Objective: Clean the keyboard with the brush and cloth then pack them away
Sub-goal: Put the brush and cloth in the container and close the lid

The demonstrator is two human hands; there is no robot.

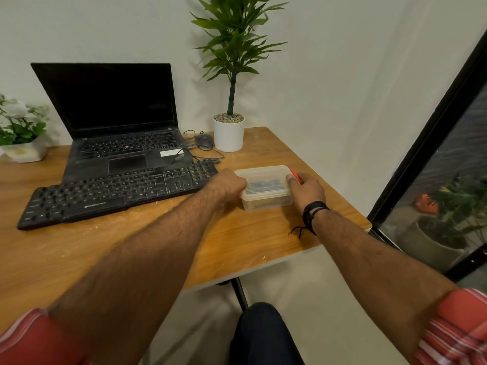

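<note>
A clear plastic box [266, 192] with its lid on stands on the wooden table [250, 241], just right of the black keyboard [116, 192]. Something dark shows through the lid; I cannot tell whether it is the brush or the cloth. My left hand [228, 187] grips the box's left end. My right hand [307, 192] grips its right end, thumb on the lid's edge, beside a red clip [296, 176]. A second red clip peeks out under my left hand.
An open black laptop [118, 119] sits behind the keyboard. A mouse [204, 140] with its cable and a white potted plant [228, 133] stand at the back. Another white planter [23, 151] is at the far left. The table's right edge is near a dark glass door [432, 159].
</note>
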